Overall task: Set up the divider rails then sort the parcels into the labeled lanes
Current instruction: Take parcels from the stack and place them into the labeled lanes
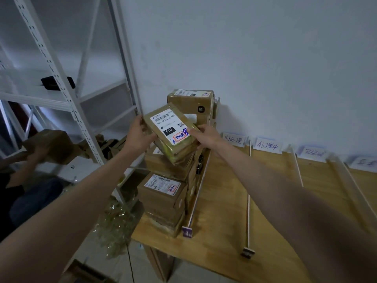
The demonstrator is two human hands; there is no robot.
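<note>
Both hands grip 1 parcel (171, 132) above the parcel stack (163, 193), left hand (139, 135) on its left edge, right hand (204, 136) on its right corner; label faces up, likely for reading the lane; long axis runs toward the wall, tilted; divider rails (248, 193) lie right of the stack; lane labels (267, 145) stand behind them.

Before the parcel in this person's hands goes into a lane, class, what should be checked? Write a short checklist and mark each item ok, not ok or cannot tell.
1. Both hands hold the parcel: left hand and right hand grip opposite edges. Ok.
2. Handwritten mark on its label legible: blurred. Cannot tell.
3. Lane signs stand along the wall. Ok.
4. Divider rails lie on the table. Ok.
5. Lanes free to receive it: bare wood between the rails. Ok.
6. Remaining stack stable: uneven. Cannot tell.
</note>
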